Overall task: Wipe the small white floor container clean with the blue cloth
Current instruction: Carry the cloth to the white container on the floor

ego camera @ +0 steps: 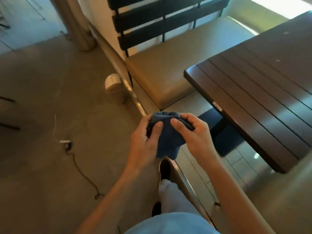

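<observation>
Container (113, 85) stands untouched (floor open around); both hands (143, 141) (195, 134) bunch cloth (166, 137)

No text, brand, number or sign can be read anywhere in this view. A small pale label (217, 105) sits on the near edge of the dark desk (263, 92), at about three o'clock from the middle, but whatever is printed on it is too blurred to make out. The white container (113, 83) on the floor shows faint marks, also unreadable.
</observation>
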Demonstrator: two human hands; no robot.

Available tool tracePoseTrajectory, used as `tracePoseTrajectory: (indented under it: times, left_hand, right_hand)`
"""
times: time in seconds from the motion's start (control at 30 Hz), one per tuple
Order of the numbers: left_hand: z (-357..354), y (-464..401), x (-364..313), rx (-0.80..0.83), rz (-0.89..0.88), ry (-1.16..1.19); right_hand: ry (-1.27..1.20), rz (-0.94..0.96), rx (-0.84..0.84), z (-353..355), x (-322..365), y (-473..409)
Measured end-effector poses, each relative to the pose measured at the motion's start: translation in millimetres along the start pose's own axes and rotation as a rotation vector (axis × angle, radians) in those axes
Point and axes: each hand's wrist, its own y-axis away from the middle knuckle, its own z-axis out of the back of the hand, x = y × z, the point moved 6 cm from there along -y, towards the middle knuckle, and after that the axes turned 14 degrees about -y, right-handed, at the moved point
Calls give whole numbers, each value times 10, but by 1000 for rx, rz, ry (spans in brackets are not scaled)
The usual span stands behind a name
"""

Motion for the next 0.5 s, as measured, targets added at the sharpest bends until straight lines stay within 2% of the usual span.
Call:
tracePoseTrajectory:
  times: [0.23, 0.5]
  left_hand:
    - [427, -895, 295, -184, 80, -38]
    - [813, -1907, 421, -295, 153, -39]
  right_hand:
    - [-73, -80, 158, -559, -133, -1108]
    - [-107, -141, 316, -1040, -38, -2297]
